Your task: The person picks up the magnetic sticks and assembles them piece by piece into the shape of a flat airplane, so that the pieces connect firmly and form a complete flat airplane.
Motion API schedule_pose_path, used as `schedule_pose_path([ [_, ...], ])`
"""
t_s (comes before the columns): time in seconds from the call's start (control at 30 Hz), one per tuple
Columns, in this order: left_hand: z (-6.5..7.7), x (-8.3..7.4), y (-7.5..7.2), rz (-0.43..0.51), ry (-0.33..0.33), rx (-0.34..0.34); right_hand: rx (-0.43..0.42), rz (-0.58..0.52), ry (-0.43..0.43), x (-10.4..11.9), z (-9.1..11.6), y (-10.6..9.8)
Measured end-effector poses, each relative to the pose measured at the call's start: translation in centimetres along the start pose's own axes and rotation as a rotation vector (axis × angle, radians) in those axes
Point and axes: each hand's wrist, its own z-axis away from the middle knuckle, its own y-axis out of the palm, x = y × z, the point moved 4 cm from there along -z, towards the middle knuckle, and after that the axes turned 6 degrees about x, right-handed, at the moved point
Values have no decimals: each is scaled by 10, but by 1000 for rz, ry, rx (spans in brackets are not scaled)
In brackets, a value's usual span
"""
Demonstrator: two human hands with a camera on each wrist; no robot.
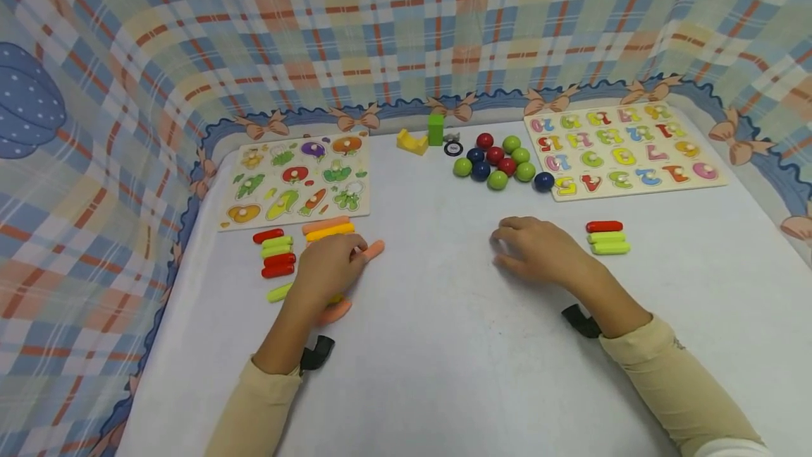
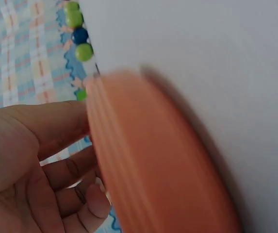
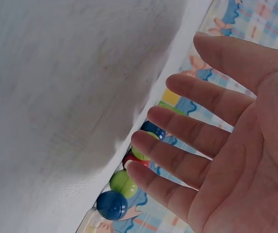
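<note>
At the left of the head view, my left hand (image 1: 330,266) pinches a salmon-orange stick (image 1: 375,250) between thumb and fingers. Another salmon-orange stick (image 1: 335,312) lies beside that wrist. A blurred orange piece (image 2: 153,145) fills the middle of the left wrist view and hides the fingertips. Yellow-orange (image 1: 330,232), red (image 1: 278,259) and lime green (image 1: 280,293) sticks lie around this hand. My right hand (image 1: 536,249) hovers or rests over the white table with fingers spread and holding nothing; the right wrist view shows its bare palm (image 3: 245,160).
A vegetable peg puzzle (image 1: 298,178) lies at back left, a number puzzle (image 1: 624,154) at back right. Between them are red, green and blue balls (image 1: 495,155), a green block (image 1: 435,130) and a yellow piece (image 1: 412,142). Red and lime sticks (image 1: 609,238) lie right of my right hand.
</note>
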Motion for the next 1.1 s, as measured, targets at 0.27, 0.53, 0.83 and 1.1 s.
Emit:
schedule_pose_path([
  [0.27,-3,-34,12,-101,32,24,5,4,0,0,1,3],
  [0.53,-27,-49,20,73,1,145,24,-5,14,0,1,3],
  [0.83,-48,-56,25,191,-36,135,62,-12,23,1,2,3],
  [1.1,-52,-47,24,210,-147,107,59,-11,22,1,2,2],
])
